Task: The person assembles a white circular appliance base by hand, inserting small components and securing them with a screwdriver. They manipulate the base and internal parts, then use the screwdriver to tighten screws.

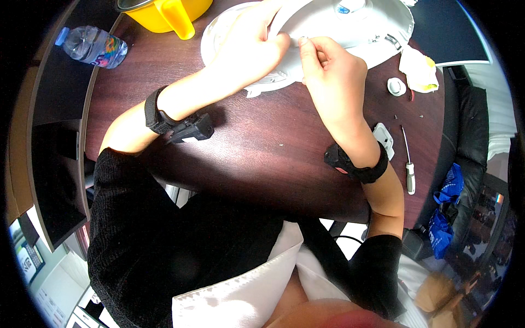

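A large white plastic housing (377,27), hollow and open toward me, stands at the far side of the table on a rounded white base part (210,41). My left hand (252,50) grips the housing's left edge, its thumb bent at the rim and the other fingers hidden or washed out by glare. Close beside it, my right hand (336,71) is closed in a pinch at the housing's inner side. Whatever lies between its thumb and forefinger is too small to name. Black straps with small devices sit on both wrists.
On the right lie a screwdriver (410,177), tiny screws (421,116), a round white knob (396,86), a crumpled wipe (420,68) and a white plastic cover (384,139) partly behind my wrist. A yellow-handled pot (158,15) and a water bottle (93,46) stand far left.
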The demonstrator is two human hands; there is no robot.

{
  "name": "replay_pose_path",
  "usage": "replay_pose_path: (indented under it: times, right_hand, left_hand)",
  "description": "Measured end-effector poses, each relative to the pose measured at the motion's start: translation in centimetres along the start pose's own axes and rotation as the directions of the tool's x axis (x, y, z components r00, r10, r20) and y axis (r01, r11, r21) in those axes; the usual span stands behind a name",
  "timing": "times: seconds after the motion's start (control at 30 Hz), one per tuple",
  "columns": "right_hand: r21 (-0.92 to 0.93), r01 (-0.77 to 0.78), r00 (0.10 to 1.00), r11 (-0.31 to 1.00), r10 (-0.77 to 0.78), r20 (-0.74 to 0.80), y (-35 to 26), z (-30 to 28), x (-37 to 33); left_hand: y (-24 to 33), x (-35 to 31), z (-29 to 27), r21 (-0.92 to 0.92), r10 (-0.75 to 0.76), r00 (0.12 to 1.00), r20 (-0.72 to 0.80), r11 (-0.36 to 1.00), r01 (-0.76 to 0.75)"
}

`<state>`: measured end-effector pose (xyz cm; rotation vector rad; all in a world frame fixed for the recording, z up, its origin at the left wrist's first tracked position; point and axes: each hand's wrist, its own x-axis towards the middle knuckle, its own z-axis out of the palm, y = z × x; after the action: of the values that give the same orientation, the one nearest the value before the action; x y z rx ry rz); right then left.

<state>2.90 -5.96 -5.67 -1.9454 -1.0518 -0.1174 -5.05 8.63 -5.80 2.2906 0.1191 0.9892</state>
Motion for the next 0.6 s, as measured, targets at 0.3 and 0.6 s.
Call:
replay_pose_path:
  times: [0.3,0.6]
  right_hand:
    - [0.205,-0.321,0.931,0.924,0.268,0.249,-0.7,-0.9,0.5]
    - [-0.291,0.295,0.954,0.91,-0.262,0.149,0.8,-1.0,0.8]
  left_hand:
    - [0.2,0.3,0.0,-0.034,-0.079,0.996,0.042,0.996,0.08]
    - [0.1,0.5,-0.7,-0.032,-0.173,0.973,0.155,0.983,0.18]
